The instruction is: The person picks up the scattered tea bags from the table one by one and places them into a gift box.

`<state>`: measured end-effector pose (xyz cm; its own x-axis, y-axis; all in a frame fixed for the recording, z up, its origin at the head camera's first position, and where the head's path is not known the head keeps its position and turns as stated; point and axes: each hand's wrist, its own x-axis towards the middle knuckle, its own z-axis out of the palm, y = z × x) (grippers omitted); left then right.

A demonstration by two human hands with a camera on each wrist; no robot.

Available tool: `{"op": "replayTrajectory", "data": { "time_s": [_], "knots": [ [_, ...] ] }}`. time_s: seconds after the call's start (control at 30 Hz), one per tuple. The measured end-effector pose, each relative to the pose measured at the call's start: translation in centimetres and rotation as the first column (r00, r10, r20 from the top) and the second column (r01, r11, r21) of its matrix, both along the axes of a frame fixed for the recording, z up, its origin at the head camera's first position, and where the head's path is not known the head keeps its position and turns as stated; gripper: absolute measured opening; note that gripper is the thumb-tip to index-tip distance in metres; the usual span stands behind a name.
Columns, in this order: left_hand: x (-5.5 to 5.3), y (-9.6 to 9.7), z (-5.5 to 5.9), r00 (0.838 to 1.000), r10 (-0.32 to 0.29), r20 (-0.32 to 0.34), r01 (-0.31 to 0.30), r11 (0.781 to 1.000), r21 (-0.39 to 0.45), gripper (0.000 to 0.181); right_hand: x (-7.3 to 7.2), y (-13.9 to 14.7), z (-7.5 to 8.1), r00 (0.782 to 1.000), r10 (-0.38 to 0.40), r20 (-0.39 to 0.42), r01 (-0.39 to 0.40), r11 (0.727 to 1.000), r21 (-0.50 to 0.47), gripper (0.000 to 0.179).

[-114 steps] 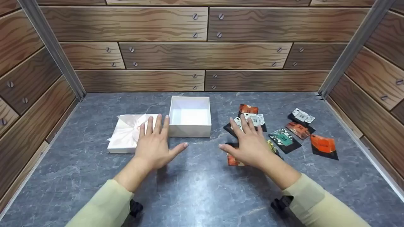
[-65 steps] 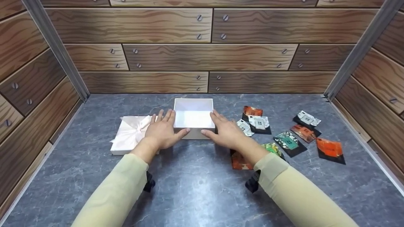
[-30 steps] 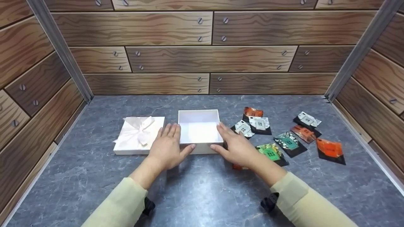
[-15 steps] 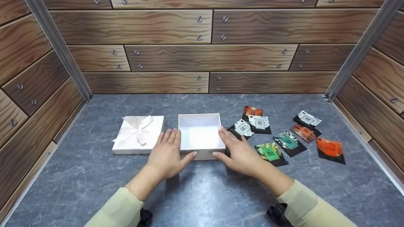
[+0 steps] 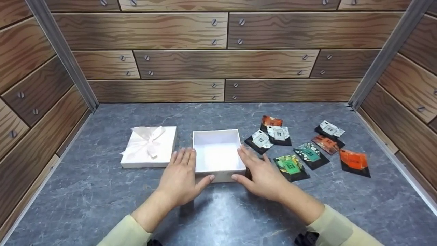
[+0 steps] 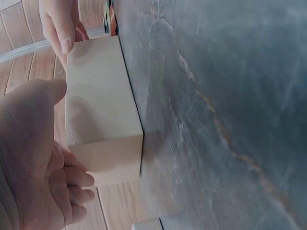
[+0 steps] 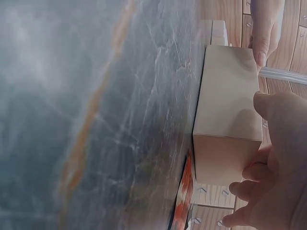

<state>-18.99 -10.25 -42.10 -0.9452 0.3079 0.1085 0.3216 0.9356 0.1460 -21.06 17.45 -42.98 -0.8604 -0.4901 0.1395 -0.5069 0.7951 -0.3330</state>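
An uncovered white square box (image 5: pixel 220 176) stands in the middle of the table, its bright inside bare. My left hand (image 5: pixel 177 177) lies along its left wall with straight fingers, thumb at the near rim. Against the right wall rest the straight fingers of my right hand (image 5: pixel 264 174), its thumb likewise at the near edge. Both wrist views show the box's front wall (image 6: pixel 98 93) and a thumb by its upper edge. Left of the box lies a white lid (image 5: pixel 167 145) with a pale ribbon bow (image 5: pixel 150 140).
Several flat packets with black edges lie to the right, among them a green one (image 5: pixel 290 166), a teal one (image 5: pixel 310 153) and an orange one (image 5: pixel 355 160). A red-orange packet (image 7: pixel 183 196) is close beside the box, mostly hidden from the head view. Wood-patterned walls (image 5: pixel 177 90) enclose the table.
Both hands came from over the lid and packets to the box's sides. The box has slid toward me, a little right, with the hands moving along; the lid stays put.
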Motion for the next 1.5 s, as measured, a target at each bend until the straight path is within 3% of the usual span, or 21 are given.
{"op": "replayTrajectory", "data": {
  "time_s": [0.33,0.63,0.9,1.07,1.27,1.5],
  "knots": [
    [1.0,0.4,0.1,1.0,-0.015,0.0,0.015,1.0,-0.01,0.106,1.0,0.4,-0.1,1.0,-0.01,0.012,0.01,1.0,0.005,0.088],
    [1.1,0.5,-0.1,0.999,-0.013,-0.032,0.012,1.0,-0.024,0.109,1.4,0.4,-0.3,0.999,-0.033,0.021,0.032,0.999,0.03,0.093],
    [-0.7,0.0,-0.1,0.992,-0.032,-0.125,0.039,0.998,0.047,0.111,1.3,0.9,0.2,0.999,-0.038,-0.001,0.038,0.999,-0.023,0.094],
    [-2.0,-0.8,-0.5,0.998,-0.019,-0.067,0.024,0.997,0.067,0.116,1.1,2.0,0.7,0.998,-0.049,-0.029,0.046,0.996,-0.078,0.093],
    [-2.7,-1.3,-1.0,1.0,-0.01,0.022,0.008,0.996,0.087,0.12,-0.1,5.1,1.4,0.997,-0.06,-0.056,0.051,0.988,-0.146,0.089],
    [-2.9,-1.3,-0.9,0.999,-0.033,0.025,0.03,0.994,0.108,0.121,-1.8,11.0,2.5,0.99,-0.124,-0.062,0.108,0.969,-0.22,0.08]
  ]
}}
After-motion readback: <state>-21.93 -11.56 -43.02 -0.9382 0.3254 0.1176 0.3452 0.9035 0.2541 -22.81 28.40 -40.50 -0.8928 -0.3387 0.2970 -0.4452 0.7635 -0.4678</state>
